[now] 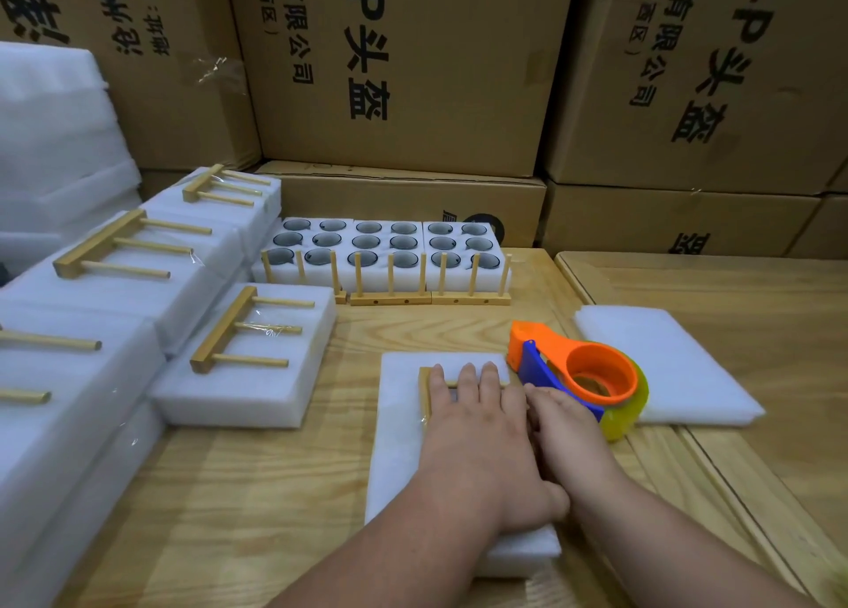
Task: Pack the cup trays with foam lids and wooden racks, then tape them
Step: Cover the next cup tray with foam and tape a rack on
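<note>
Your left hand [477, 428] lies flat, fingers straight, pressing a wooden rack [426, 394] onto the foam-lidded cup tray [404, 433] in front of you. Your right hand [566, 428], just right of that tray, grips the orange and blue tape dispenser [583, 368]. Beyond the tray stand three open cup trays [390, 258] behind upright racks [429, 286]; left of it lie finished packs [248, 355].

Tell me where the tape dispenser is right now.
In the head view the orange and blue tape dispenser lies on the wooden table, right of centre, between the foam pack under the left hand and loose foam sheets; the right hand holds it.
</note>
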Demonstrator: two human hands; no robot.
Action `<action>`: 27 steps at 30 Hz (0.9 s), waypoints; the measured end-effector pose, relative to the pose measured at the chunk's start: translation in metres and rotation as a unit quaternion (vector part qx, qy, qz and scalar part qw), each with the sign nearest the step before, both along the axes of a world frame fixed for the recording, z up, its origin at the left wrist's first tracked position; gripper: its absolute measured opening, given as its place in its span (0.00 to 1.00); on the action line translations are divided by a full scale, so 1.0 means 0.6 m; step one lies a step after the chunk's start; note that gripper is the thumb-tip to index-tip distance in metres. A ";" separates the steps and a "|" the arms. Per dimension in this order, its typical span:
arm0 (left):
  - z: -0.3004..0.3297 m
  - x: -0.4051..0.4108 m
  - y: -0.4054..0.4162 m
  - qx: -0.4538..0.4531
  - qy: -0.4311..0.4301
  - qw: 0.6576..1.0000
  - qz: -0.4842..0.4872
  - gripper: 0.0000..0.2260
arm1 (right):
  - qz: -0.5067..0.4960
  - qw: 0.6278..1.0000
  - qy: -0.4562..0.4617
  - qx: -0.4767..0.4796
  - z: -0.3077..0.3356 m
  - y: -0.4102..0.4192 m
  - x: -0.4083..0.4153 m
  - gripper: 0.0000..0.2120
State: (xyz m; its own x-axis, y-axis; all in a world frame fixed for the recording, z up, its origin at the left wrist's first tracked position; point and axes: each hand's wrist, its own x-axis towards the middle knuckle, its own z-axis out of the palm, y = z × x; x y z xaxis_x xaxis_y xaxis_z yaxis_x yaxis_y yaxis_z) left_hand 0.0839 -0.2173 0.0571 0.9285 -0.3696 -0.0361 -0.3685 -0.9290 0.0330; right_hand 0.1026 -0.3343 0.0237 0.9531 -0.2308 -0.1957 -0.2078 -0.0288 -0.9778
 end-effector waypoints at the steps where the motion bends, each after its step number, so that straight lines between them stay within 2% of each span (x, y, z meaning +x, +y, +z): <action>1: -0.001 0.000 0.000 0.000 0.000 1.000 0.000 0.46 | 0.004 1.000 0.004 -0.002 -0.003 0.000 0.002 0.12; 5: -0.001 0.001 0.000 0.009 0.001 1.000 -0.002 0.46 | 0.023 0.996 -0.013 -0.082 -0.019 -0.001 0.014 0.10; 9: 0.001 0.002 0.001 0.012 0.002 1.000 -0.002 0.45 | 0.025 0.985 -0.071 -0.154 -0.031 -0.004 0.020 0.08; 13: 0.001 -0.003 0.001 0.007 -0.001 1.000 -0.003 0.44 | 0.023 0.948 -0.120 -0.294 -0.046 -0.007 0.019 0.11; 17: 0.002 -0.004 0.001 0.002 -0.003 1.000 0.001 0.43 | 0.025 0.910 -0.081 -0.407 -0.053 -0.009 0.025 0.10; 23: 0.011 -0.009 0.005 -0.018 0.011 1.000 0.017 0.40 | 0.043 0.869 -0.047 -0.492 -0.054 -0.008 0.030 0.08; 27: 0.020 -0.017 0.017 -0.023 0.030 0.999 0.013 0.34 | 0.052 0.827 -0.053 -0.557 -0.053 -0.003 0.025 0.09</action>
State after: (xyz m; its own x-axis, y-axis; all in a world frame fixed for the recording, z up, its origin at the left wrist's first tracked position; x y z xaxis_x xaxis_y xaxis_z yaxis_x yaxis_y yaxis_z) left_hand 0.0737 -0.2068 0.0691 0.9348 -0.3472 -0.0752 -0.3396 -0.9355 0.0972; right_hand 0.1174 -0.3360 -0.0083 0.9775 -0.1267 0.1685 -0.0621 -0.9368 -0.3444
